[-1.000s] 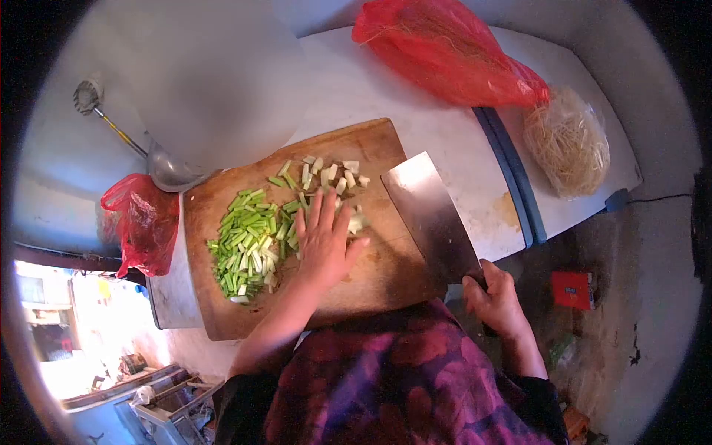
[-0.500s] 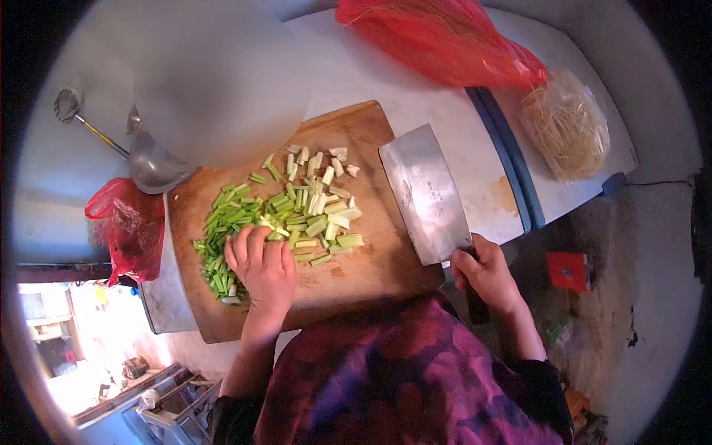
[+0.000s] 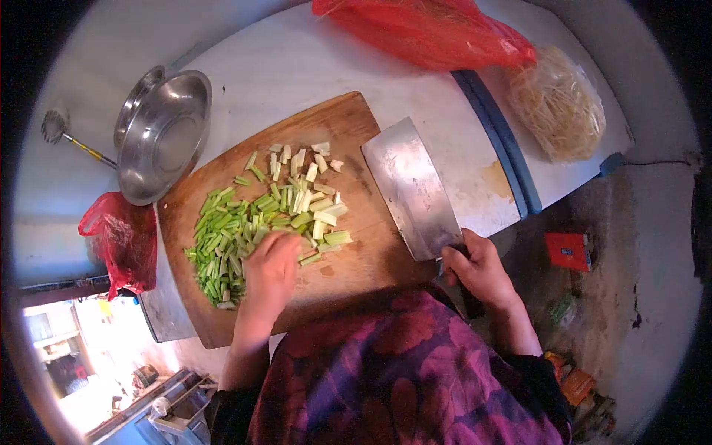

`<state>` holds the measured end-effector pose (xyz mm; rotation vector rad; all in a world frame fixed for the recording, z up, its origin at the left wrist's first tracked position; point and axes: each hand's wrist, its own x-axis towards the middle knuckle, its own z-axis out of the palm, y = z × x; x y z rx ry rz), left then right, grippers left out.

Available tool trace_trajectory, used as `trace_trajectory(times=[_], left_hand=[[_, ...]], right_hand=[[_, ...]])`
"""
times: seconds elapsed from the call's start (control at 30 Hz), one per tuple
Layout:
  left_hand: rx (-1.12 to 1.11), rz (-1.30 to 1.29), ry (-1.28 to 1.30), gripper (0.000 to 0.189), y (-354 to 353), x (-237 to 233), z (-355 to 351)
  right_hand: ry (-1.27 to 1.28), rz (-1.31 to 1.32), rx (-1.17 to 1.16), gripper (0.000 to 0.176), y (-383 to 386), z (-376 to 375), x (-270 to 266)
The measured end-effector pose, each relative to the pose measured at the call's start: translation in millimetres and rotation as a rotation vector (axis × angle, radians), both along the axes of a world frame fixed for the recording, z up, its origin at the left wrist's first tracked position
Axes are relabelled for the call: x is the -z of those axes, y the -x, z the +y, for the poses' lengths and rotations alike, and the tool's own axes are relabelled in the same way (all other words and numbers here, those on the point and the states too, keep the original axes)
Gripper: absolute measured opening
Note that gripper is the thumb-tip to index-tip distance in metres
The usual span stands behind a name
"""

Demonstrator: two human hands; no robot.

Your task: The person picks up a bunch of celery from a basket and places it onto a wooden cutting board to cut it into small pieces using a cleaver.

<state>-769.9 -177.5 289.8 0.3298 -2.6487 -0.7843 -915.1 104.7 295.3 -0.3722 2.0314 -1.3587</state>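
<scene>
My right hand (image 3: 483, 276) is wrapped round the dark handle of a wide cleaver (image 3: 417, 189). The cleaver's blade lies over the right edge of a wooden cutting board (image 3: 337, 285). Cut celery pieces (image 3: 226, 226) cover the board's left and middle, leafy green at the left and paler toward the right. My left hand (image 3: 273, 271) is at the near side of the celery, its fingers curled in together. Whatever those fingers may hold is hidden.
Two steel bowls (image 3: 165, 137) lean at the board's far left, beside a strainer (image 3: 87, 144) and a red plastic bag (image 3: 127, 241). Toward the back are a large red bag (image 3: 437, 33) and a clear bag of noodle-like strands (image 3: 558, 107). A blue strip (image 3: 495, 141) crosses the table.
My left hand has gone from fingers spread on the celery to fingers curled, slightly to the right. A blurred grey shape has left the view, uncovering the steel bowls. The cleaver stays held.
</scene>
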Motion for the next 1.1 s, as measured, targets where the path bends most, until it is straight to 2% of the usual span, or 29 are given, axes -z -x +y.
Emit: trace_trajectory(times=[0.07,0.17,0.27,0.37,0.57,0.87,0.97,1.07,1.1], left_hand=[[0.035,0.032,0.034,0.008,-12,0,7],[0.052,0.109,0.156,0.011,-27,15,19],[0.096,0.066,0.270,0.011,-40,42,20],[0.125,0.128,0.335,0.013,-46,42,24],[0.068,0.155,0.380,0.014,-54,50,27],[0.059,0.137,0.417,0.015,-47,42,36],[0.065,0.141,0.403,0.014,-45,44,36],[0.069,0.156,0.381,0.013,-45,48,34],[0.070,0.161,0.374,0.013,-46,50,35]], right_hand=[[-0.009,0.108,-0.074,0.012,1,2,-6],[-0.177,0.118,-0.240,0.012,2,-1,-31],[-0.161,0.315,-0.413,0.014,-4,-7,-45],[-0.211,0.407,-0.584,0.020,-6,-13,-55],[-0.246,0.580,-0.757,0.019,-12,-15,-60],[-0.281,0.708,-0.845,0.013,-26,-21,-61],[-0.321,0.746,-0.867,0.012,-30,-21,-54],[-0.511,0.829,-1.009,0.012,-32,-24,-51],[-0.462,0.845,-0.977,0.011,-34,-26,-47]])
